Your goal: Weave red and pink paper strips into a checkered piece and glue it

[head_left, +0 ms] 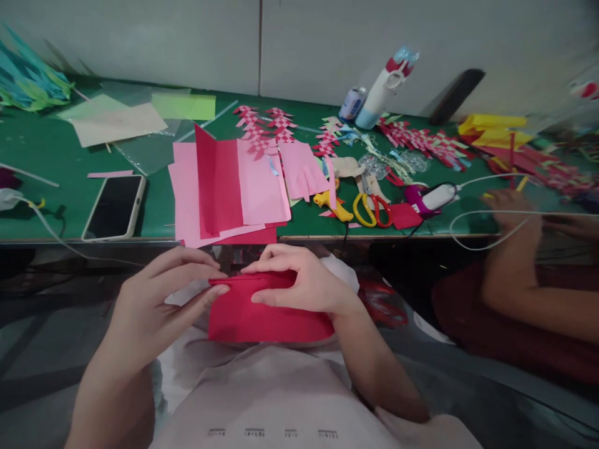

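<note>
I hold a folded red sheet of paper (262, 318) over my lap, below the table's front edge. My left hand (159, 299) pinches its upper left corner between thumb and fingers. My right hand (299, 280) lies curled over the top fold, fingers pressing along the crease. Both hands are closed on the sheet.
On the green table (47, 156) lie a stack of pink and red paper (229, 187), a phone (115, 206), yellow and red scissors (369, 209), a glue gun (430, 198), woven paper strips (421, 143) and a bottle (384, 87). Another person's arm (519, 262) reaches in at the right.
</note>
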Demonstrator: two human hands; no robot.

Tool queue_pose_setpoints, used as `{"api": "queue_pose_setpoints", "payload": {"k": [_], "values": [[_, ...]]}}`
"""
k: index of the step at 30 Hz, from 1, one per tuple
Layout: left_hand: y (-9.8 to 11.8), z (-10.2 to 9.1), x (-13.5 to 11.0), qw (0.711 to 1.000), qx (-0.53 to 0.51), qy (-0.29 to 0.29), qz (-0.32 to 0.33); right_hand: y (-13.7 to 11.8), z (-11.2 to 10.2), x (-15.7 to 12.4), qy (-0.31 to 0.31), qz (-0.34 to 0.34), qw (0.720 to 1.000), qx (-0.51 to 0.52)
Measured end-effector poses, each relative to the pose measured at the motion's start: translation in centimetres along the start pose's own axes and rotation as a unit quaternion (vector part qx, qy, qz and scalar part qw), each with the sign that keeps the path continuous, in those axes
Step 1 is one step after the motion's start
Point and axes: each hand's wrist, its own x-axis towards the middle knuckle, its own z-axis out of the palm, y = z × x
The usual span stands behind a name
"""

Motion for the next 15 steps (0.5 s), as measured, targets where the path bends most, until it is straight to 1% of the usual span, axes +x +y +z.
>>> {"api": "queue_pose_setpoints", "payload": {"k": [5, 8, 10, 13, 15], "values": [[-0.1, 0.1, -0.3, 0.999, -0.023, -0.009, -0.042, 0.1, 0.1, 0.0, 0.0, 0.004, 1.0, -0.022], [-0.2, 0.2, -0.4, 0.997, -0.033, 0.005, -0.063, 0.1, 0.0, -0.1, 0.002, 0.012, 0.999, -0.048], [-0.4, 0.2, -0.4, 0.996, -0.04, 0.017, -0.072, 0.4, -0.5, -0.3, 0.017, 0.019, 0.997, -0.07], [-0.9, 0.3, -0.5, 0.995, -0.048, 0.064, -0.068, 1.5, -1.6, -1.0, 0.077, 0.033, 0.993, -0.083], [-1.5, 0.4, -0.7, 0.993, -0.049, 0.096, -0.05, 2.8, -2.3, -1.7, 0.14, 0.052, 0.986, -0.079]]}}
